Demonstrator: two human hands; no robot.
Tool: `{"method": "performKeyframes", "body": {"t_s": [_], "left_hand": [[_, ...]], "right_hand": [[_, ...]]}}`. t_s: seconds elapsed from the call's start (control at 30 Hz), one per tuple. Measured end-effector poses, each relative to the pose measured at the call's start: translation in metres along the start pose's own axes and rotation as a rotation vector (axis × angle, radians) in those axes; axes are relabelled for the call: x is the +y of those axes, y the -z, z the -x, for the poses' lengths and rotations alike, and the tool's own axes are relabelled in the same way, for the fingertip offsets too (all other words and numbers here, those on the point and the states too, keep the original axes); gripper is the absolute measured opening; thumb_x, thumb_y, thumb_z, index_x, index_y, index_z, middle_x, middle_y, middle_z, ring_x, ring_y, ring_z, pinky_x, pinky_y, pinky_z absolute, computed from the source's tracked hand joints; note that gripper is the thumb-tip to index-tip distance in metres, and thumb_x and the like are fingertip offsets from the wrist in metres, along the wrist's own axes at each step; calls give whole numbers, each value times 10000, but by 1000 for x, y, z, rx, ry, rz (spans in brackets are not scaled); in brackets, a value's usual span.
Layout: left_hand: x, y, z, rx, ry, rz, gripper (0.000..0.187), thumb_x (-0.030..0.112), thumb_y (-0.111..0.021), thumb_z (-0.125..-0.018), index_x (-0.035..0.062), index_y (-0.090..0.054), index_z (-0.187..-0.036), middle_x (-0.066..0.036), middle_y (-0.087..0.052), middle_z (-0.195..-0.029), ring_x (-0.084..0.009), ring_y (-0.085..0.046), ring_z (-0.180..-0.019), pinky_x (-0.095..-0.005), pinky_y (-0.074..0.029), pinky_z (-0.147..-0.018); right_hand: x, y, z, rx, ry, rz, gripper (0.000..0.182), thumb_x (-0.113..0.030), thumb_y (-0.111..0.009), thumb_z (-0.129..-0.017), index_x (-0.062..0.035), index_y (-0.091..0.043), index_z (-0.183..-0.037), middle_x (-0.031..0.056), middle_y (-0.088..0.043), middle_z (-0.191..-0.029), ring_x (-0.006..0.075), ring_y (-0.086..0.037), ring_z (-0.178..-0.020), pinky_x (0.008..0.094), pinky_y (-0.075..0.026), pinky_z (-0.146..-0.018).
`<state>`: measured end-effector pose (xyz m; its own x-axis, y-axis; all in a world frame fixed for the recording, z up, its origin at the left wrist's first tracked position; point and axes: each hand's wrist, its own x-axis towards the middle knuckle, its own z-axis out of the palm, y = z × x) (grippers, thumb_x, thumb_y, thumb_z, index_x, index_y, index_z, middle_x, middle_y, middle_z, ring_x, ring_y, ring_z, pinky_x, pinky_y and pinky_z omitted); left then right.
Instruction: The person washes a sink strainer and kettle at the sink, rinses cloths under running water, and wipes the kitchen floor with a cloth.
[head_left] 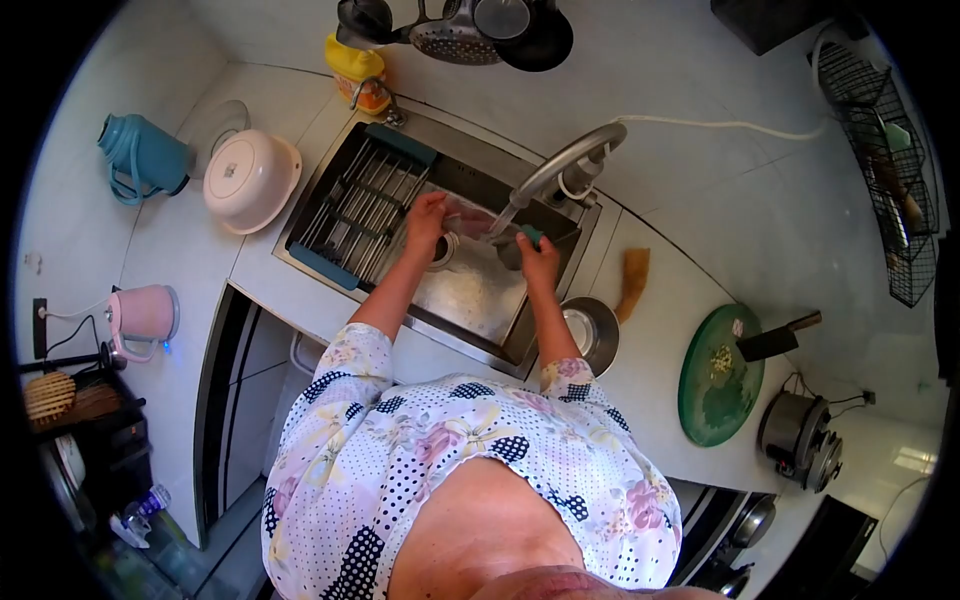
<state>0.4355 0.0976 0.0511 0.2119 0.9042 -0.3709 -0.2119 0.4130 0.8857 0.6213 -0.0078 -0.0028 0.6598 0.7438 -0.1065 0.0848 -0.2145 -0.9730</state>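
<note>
Both my hands are inside the steel sink point(440, 320), under the curved faucet point(560, 160). My left hand point(427, 218) is closed on the edge of a pinkish, see-through piece point(465, 217) that looks like thin meat or film; its kind cannot be made out. To the right, my right hand point(541, 262) grips a teal-handled tool point(530, 236) with a grey, flat-looking end near the faucet's spout. The round drain point(443, 250) shows just below my left hand. A dish rack point(365, 205) with metal rods spans the sink's left part.
A steel bowl point(598, 335) stands right of the sink, near a brown loofah-like piece point(633, 283). Farther right, a cleaver point(770, 343) lies over a green cutting board point(712, 400) with chopped bits. At left are a pink basin point(245, 185), blue jug point(142, 155) and pink kettle point(140, 315).
</note>
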Motion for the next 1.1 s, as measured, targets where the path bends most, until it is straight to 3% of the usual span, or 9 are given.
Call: {"method": "performKeyframes", "body": {"t_s": [0.1,0.23,0.4,0.5,0.6,0.73,0.87,0.97,1.1], "left_hand": [[-38,16,-16,-64,-42,-99,218,-7,-434,-858,40,-505,-1058,-84,-596,-966,-159,-583,-767,-284,-491,-624],[-61,22,-11,-99,-116,-199,199,-9,-426,-859,42,-513,-1030,-88,-603,-959,-167,-580,-766,-281,-494,-590],[-19,4,7,110,15,243,205,0,-426,-861,41,-511,-1042,-104,-595,-989,-181,-575,-832,-320,-502,-665],[-13,-2,-2,41,-41,460,214,17,-425,-873,44,-495,-1074,-96,-581,-989,-194,-557,-874,-327,-479,-756],[-9,-13,-3,-64,-87,569,233,16,-435,-876,46,-485,-1101,-90,-570,-1010,-196,-539,-908,-332,-470,-802],[-1,-28,10,-160,-9,636,210,14,-464,-875,30,-508,-1079,-107,-573,-1052,-206,-566,-930,-336,-487,-831],[-2,-35,12,-235,-17,565,235,18,-480,-872,16,-497,-1107,-111,-568,-1065,-205,-559,-952,-335,-480,-856],[12,-43,24,-332,37,603,281,22,-494,-864,12,-478,-1144,-110,-555,-1094,-206,-542,-994,-341,-465,-884],[15,-41,26,-420,84,645,346,16,-509,-847,16,-457,-1188,-108,-536,-1137,-212,-527,-1019,-351,-448,-902]], "right_hand": [[-16,-2,5,40,179,331,294,-265,-670,-750,15,-582,-732,164,-567,-772,303,-548,-700,390,-411,-630],[-37,-4,10,81,460,460,278,-246,-660,-752,18,-572,-742,166,-527,-766,345,-520,-716,396,-411,-631],[-42,0,20,39,534,380,251,-194,-670,-751,25,-547,-752,131,-505,-763,300,-511,-662,356,-409,-604],[-39,5,39,-210,399,492,266,-220,-659,-745,25,-579,-811,151,-539,-841,328,-548,-775,382,-435,-686],[-36,6,56,-406,377,471,260,-204,-656,-745,26,-592,-847,135,-571,-884,286,-571,-790,347,-446,-709],[26,8,41,-318,2,223,288,-190,-660,-753,4,-607,-959,121,-607,-922,186,-585,-810,287,-452,-734],[24,13,20,-235,-37,86,494,-123,-639,-752,-38,-469,-1209,88,-591,-996,182,-567,-856,300,-449,-766],[-3,4,14,-209,-217,-252,450,-139,-606,-788,-45,-458,-1203,66,-580,-1013,171,-553,-873,286,-436,-772],[19,0,-9,-479,-318,-654,274,-203,-563,-842,-51,-528,-1067,28,-576,-940,145,-539,-844,266,-422,-752]]}}
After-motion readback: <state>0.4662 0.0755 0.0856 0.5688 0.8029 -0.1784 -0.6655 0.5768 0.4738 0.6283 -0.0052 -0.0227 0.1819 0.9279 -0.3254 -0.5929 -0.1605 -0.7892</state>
